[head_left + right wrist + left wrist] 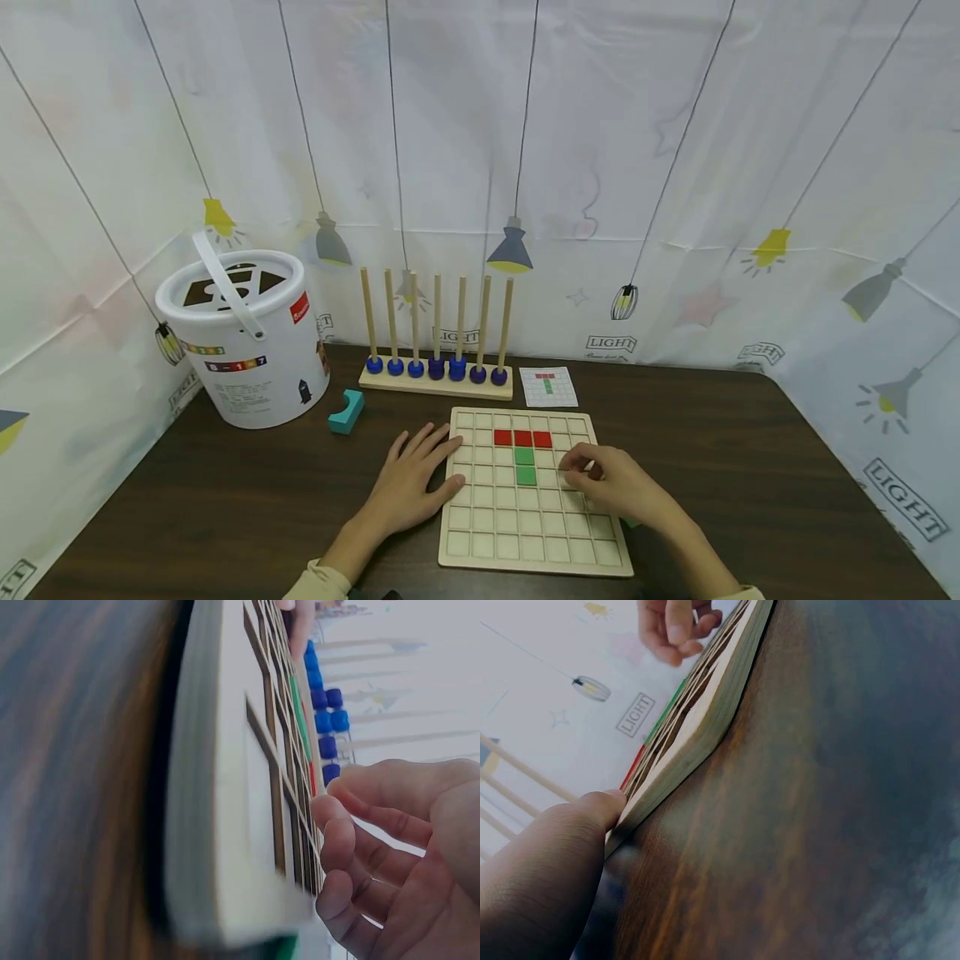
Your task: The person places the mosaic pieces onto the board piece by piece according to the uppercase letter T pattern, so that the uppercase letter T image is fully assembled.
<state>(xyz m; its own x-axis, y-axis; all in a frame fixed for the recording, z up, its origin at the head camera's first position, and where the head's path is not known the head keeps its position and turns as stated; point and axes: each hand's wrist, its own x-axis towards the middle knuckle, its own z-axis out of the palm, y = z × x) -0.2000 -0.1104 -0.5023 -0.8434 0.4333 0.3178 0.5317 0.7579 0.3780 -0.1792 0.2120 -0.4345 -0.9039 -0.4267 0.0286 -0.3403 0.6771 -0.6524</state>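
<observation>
A wooden grid board (536, 548) lies on the dark table. Three red tiles (522, 438) form a row in its upper part, with two green tiles (526, 476) in a column below the middle one. My left hand (408, 483) rests with spread fingers at the board's left edge, its fingertips touching the rim. Over the board's right side is my right hand (615, 483), fingers loosely curled; in the right wrist view no object shows between the thumb and fingers (337, 844). Something green (632, 522) peeks out beside the board's right edge, mostly hidden by that hand.
Behind the board lies a pattern card (549, 387) with a red and green T. A peg stand (435, 383) with blue and purple beads is at the back, left of the card. Further left are a teal arch block (346, 412) and a white lidded bucket (247, 350).
</observation>
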